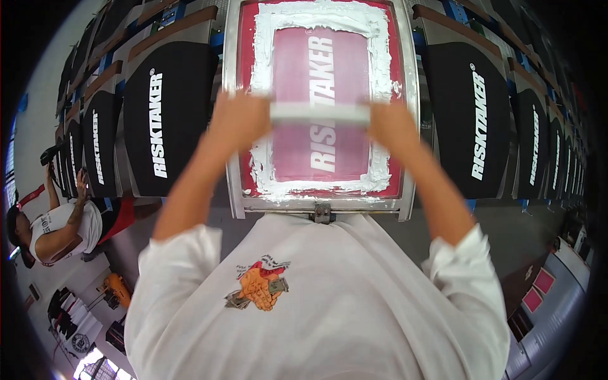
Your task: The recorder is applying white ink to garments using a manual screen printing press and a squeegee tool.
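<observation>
Both my hands grip a pale, blurred squeegee bar held crosswise over a screen-printing screen. My left hand is closed on its left end and my right hand on its right end. The screen has a metal frame, a red border and a pink translucent middle, with thick white ink spread round that middle and pale vertical lettering showing there. A metal clamp sits at the frame's near edge. Whether the squeegee's blade touches the mesh I cannot tell.
Rows of black-covered platens with white lettering stand left and right of the screen. Another person in a white sleeveless top handles items at the far left. Folded garments and an orange machine are lower left; a metal surface is lower right.
</observation>
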A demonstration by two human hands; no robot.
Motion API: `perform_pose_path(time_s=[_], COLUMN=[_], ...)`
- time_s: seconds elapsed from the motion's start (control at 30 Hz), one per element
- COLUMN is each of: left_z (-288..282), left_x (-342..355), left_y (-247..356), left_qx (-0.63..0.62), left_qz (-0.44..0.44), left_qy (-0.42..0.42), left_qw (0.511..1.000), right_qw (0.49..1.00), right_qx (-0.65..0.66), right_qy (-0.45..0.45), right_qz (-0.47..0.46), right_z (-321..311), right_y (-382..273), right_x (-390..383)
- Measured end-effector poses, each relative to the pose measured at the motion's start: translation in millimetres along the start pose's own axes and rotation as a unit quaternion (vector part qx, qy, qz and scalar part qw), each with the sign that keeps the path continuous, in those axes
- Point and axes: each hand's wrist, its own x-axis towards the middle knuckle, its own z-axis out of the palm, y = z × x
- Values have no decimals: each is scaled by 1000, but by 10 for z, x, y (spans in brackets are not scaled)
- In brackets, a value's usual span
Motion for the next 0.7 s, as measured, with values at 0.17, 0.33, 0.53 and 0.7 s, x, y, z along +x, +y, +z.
perform_pose_path(time_s=[0.17, 0.33, 0.53, 0.7], left_z=[888, 877, -16, -465], left_x=[-1194, -34, 1937, 2306], left_y=[711, 192, -492, -130], left_qx=[-182, -104, -35, 66], left_qz=[-18, -11, -93, -41], left_qy=[96, 193, 93, 91], left_qw=[978, 976, 991, 993], right_qw=[971, 961, 979, 950], right_qx=[136, 79, -71, -22], right_qy=[184, 254, 189, 311], right_qz=[-72, -79, -38, -27], right_z=[911, 641, -581, -667], right_y=[-180, 156, 556, 756], right_x=[-1309, -31, 1828, 1931])
